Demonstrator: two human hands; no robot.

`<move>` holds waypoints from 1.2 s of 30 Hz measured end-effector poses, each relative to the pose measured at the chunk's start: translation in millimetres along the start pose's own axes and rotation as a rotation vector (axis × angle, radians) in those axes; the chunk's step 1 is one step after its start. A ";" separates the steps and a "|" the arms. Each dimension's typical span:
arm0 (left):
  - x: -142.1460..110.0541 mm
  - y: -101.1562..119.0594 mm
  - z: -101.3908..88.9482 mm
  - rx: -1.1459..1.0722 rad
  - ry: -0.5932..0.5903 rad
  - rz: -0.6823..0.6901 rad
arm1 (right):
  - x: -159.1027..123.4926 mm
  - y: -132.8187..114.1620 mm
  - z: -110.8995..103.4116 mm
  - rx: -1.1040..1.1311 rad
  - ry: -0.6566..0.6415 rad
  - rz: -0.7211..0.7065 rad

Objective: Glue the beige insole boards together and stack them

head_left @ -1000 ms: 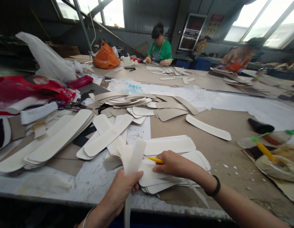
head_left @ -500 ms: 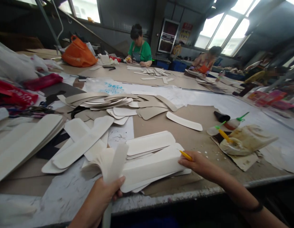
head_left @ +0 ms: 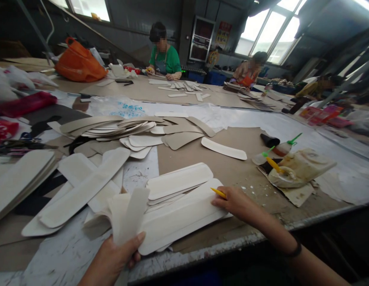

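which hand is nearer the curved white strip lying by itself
Right. The right hand is on the near side of the curved white strip; the left hand is farther off, toward the near left.

Right hand (head_left: 230, 200) moved farther from left hand (head_left: 115, 253), now at white piece (head_left: 181, 217)'s right end, view swung rightward
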State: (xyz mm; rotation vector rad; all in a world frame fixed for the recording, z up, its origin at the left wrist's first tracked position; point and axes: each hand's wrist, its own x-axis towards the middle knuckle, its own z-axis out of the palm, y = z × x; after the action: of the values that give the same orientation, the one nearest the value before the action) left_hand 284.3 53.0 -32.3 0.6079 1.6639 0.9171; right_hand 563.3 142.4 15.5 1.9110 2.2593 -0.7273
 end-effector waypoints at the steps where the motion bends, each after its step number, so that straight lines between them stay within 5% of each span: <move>1: 0.3 -0.4 -0.1 -0.003 -0.001 -0.001 | 0.0 0.0 0.1 0.000 -0.005 -0.003; 10: 2.9 -6.2 -1.6 0.004 -0.003 0.005 | 5.2 7.2 1.4 -0.044 0.002 0.060; 15: 0.9 -5.3 -1.4 -0.013 -0.021 -0.014 | -7.7 25.5 -1.5 -0.037 0.168 0.124; 18: 2.1 -6.8 -2.0 -0.056 -0.055 -0.022 | -18.3 32.2 7.1 0.202 0.223 0.135; 25: -4.8 -1.8 -9.0 -0.109 -0.143 -0.017 | -27.7 25.5 28.8 0.821 0.070 0.190; 31: -19.8 7.2 -17.9 -0.228 -0.300 0.005 | -39.8 19.2 25.8 0.760 0.114 0.188; 36: -23.1 0.9 -20.1 -0.230 -0.200 0.087 | -51.3 12.9 30.3 0.713 0.129 0.224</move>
State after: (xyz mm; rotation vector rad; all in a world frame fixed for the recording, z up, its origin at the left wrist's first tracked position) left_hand 271.4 30.2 -16.3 0.5970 1.3407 1.0577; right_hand 579.4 84.8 3.9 2.5010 1.9440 -1.5657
